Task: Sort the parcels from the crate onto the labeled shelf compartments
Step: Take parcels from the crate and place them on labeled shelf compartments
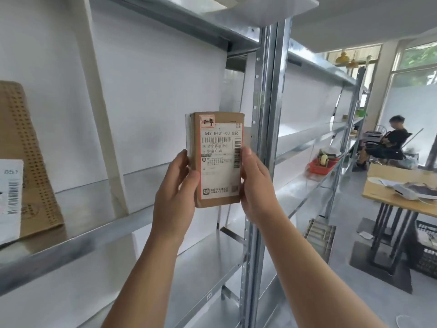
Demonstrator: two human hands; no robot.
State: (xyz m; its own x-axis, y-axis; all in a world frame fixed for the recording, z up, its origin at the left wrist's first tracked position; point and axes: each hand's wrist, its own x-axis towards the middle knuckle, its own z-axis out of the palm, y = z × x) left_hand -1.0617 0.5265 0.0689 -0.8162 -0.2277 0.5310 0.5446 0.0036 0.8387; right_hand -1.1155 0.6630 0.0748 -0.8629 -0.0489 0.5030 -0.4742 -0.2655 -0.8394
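A small brown cardboard parcel point(218, 159) with a white shipping label and barcodes is held upright in front of the metal shelf point(71, 245). My left hand point(175, 188) grips its left edge and my right hand point(256, 185) grips its right edge. The label faces me. Behind the parcel lies an open shelf compartment between a white divider panel point(104, 114) and the steel upright point(267, 114). Another brown parcel point(28, 166) with a white label leans in the compartment at the far left. The crate is out of view.
Shelf levels continue below and to the right. A red basket point(322, 166) with a tape roll sits on the right shelf. A wooden table point(399, 188) stands at right, black crates under it. A seated person point(392, 140) is far back by the windows.
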